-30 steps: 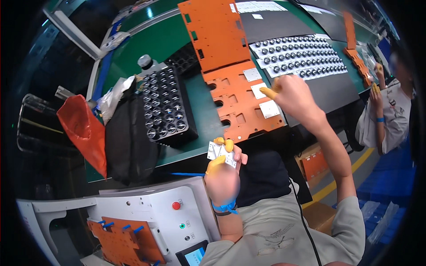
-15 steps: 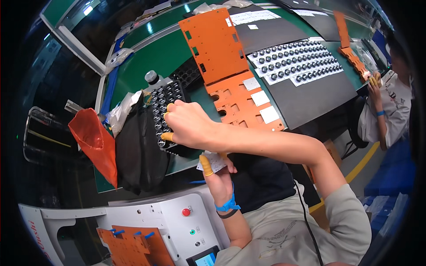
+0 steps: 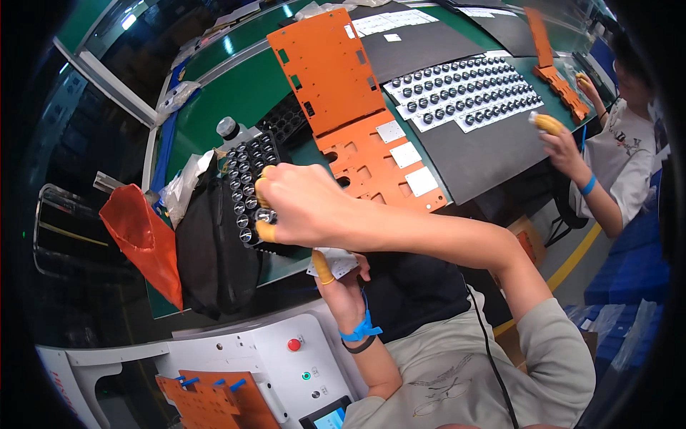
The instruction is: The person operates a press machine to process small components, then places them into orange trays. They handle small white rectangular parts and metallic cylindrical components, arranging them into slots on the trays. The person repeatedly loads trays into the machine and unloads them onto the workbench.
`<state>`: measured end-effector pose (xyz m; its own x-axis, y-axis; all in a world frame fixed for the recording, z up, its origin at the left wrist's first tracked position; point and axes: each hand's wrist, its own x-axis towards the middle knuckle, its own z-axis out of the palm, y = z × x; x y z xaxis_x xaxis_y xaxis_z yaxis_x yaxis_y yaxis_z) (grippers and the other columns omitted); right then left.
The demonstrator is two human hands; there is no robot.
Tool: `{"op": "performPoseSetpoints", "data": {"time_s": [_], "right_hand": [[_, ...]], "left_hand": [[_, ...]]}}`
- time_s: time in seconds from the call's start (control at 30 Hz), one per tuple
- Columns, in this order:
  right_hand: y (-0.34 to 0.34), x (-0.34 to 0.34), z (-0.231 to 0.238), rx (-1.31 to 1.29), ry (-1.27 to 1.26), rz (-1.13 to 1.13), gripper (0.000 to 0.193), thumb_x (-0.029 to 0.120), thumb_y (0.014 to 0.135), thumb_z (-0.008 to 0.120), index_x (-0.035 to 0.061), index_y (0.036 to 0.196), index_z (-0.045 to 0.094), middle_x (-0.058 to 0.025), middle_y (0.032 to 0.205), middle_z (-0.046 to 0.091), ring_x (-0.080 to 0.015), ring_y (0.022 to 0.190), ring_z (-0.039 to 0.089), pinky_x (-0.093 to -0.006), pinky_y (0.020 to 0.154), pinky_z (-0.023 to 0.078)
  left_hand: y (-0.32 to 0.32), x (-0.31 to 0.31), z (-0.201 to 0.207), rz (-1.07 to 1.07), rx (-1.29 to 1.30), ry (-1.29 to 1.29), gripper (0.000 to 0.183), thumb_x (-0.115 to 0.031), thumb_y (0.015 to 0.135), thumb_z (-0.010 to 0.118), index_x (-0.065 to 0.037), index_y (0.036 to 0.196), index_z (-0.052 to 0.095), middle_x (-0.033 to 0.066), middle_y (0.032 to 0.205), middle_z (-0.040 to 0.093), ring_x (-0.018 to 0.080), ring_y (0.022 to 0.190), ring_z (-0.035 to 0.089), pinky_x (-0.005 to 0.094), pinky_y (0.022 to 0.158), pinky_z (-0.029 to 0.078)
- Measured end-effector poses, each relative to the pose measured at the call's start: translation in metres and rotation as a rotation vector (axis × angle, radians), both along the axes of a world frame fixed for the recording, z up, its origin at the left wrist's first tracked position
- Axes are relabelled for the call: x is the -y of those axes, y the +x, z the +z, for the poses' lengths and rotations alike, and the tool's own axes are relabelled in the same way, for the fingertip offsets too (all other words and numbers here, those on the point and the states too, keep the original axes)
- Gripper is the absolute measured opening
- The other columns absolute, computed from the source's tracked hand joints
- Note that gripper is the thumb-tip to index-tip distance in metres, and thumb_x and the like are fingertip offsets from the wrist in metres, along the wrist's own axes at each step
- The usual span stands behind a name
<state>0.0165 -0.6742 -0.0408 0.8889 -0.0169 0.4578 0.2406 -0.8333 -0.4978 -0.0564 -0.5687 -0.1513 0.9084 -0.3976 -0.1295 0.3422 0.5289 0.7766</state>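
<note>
My right hand point(image 3: 304, 204), with yellow finger cots, is closed over the near right part of a black tray point(image 3: 241, 247). Between its thumb and fingers is a round lens with a clear top and dark rim point(image 3: 265, 215). Several rows of similar lenses point(image 3: 245, 179) stand in the tray. Lower down, my left hand point(image 3: 341, 289) grips a small white circuit board point(image 3: 336, 263), its yellow-covered thumb lying on the board. A blue strap point(image 3: 363, 329) circles that wrist. My right forearm passes above the left hand.
A hinged orange fixture point(image 3: 332, 79) stands open, white boards point(image 3: 406, 155) in its lower half. Beyond it, boards with black round parts point(image 3: 464, 89) lie on a dark mat point(image 3: 482, 161). A co-worker's hand point(image 3: 561, 146) reaches in at right. An orange-red bag point(image 3: 139, 239) hangs left.
My right hand has drawn a lens out of the tray's near rows, and it now shows between the fingers. The co-worker's hand has moved from the far orange fixture toward the mat. The view shifted slightly.
</note>
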Motion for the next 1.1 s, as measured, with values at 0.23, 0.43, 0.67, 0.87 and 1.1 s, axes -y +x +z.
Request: {"op": "performPoseSetpoints", "data": {"time_s": [0.23, 0.43, 0.67, 0.87, 1.1], "right_hand": [[-0.088, 0.036, -0.001, -0.028, 0.36, 0.029, 0.023, 0.021, 0.075, 0.073, 0.002, 0.083, 0.064, -0.0107, 0.08, 0.06, -0.0261, 0.073, 0.062, -0.0363, 0.064, 0.049], [-0.131, 0.06, -0.019, -0.215, 0.452, 0.106, 0.025, 0.01, 0.079, 0.072, 0.0021, 0.102, 0.069, -0.0097, 0.079, 0.059, -0.0206, 0.068, 0.058, -0.0314, 0.061, 0.048], [-0.135, 0.068, -0.034, -0.305, 0.589, 0.192, 0.029, 0.005, 0.082, 0.071, 0.0017, 0.11, 0.069, -0.0098, 0.079, 0.059, -0.0172, 0.067, 0.059, -0.0304, 0.059, 0.047], [-0.139, 0.069, -0.048, -0.198, 0.541, 0.113, 0.02, 0.01, 0.079, 0.075, 0.0, 0.095, 0.069, -0.0094, 0.073, 0.057, -0.0214, 0.063, 0.057, -0.0349, 0.057, 0.043], [-0.147, 0.07, -0.042, -0.146, 0.376, -0.029, 0.023, 0.019, 0.076, 0.079, 0.0012, 0.088, 0.069, -0.0078, 0.067, 0.053, -0.0235, 0.062, 0.053, -0.0372, 0.056, 0.04]], "left_hand": [[-0.01, 0.005, -0.004, -0.055, -0.094, -0.084, 0.052, -0.049, 0.099, 0.048, -0.004, 0.124, 0.054, 0.0093, 0.104, 0.066, 0.0191, 0.083, 0.066, 0.0304, 0.061, 0.053], [-0.016, 0.024, 0.01, 0.008, -0.099, -0.085, 0.059, -0.052, 0.102, 0.039, 0.001, 0.122, 0.054, 0.0128, 0.103, 0.067, 0.0177, 0.083, 0.069, 0.0274, 0.062, 0.058], [-0.02, 0.032, 0.005, -0.046, -0.026, 0.004, 0.068, -0.058, 0.102, 0.028, 0.002, 0.115, 0.056, 0.0119, 0.087, 0.065, 0.0179, 0.062, 0.061, 0.0279, 0.05, 0.05], [-0.025, 0.045, 0.014, 0.034, -0.017, 0.07, 0.064, -0.055, 0.103, 0.031, 0.004, 0.115, 0.056, 0.0095, 0.084, 0.064, 0.0132, 0.055, 0.055, 0.0235, 0.046, 0.042], [-0.032, 0.051, 0.012, 0.028, 0.136, 0.108, 0.052, -0.045, 0.102, 0.045, 0.003, 0.114, 0.058, 0.005, 0.083, 0.061, 0.0072, 0.056, 0.05, 0.0205, 0.046, 0.037]]}}
